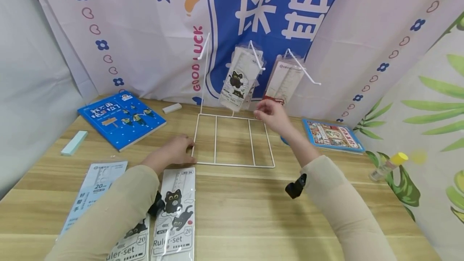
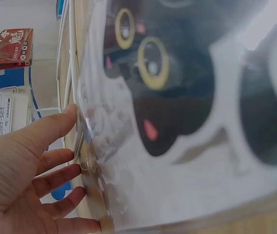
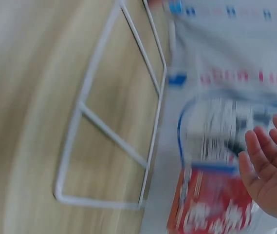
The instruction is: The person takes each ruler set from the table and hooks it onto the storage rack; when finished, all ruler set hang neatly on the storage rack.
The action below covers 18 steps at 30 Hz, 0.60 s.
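Observation:
A white wire rack stands on the table, with hooks at the top of its back. My left hand rests at the left side of the rack's base, fingers loosely spread on the wire and tabletop. From the middle hook hang black-cat ruler sets; the right hook carries ruler packs that show red in the right wrist view. Just below those packs is my right hand, fingers loosely bent and holding nothing. The left hook is bare. Another cat ruler set lies beside my left forearm.
More ruler packs, one light blue, lie partly under the left sleeve. A blue book and a pale green bar sit at left, a white block behind. On the right are a comic-style book and a yellow-capped bottle.

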Tool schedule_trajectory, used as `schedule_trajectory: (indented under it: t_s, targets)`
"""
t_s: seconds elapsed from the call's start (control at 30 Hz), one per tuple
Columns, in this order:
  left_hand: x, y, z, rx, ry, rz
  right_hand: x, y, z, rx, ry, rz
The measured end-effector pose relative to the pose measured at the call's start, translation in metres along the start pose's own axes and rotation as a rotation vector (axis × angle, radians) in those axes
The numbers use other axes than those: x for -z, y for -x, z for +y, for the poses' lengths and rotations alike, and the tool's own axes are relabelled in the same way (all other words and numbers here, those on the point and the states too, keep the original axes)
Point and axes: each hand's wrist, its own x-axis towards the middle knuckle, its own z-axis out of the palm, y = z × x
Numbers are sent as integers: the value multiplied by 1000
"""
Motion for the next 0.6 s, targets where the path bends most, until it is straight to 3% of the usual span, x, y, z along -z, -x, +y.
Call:
schedule_trajectory:
  t_s: [0.2, 0.37, 0.47, 0.6]
  targets:
    - [0, -2, -2, 6, 15, -3, -39, 36, -34, 169, 144, -259]
    - [1, -3, -2, 1, 7, 3, -63, 61, -54, 225, 194, -418]
    - [-1, -3, -1, -4, 5, 6, -67, 70, -48, 192, 194, -456]
    - [-2, -3, -2, -8, 8, 2, -59, 76, -14, 95, 184, -445]
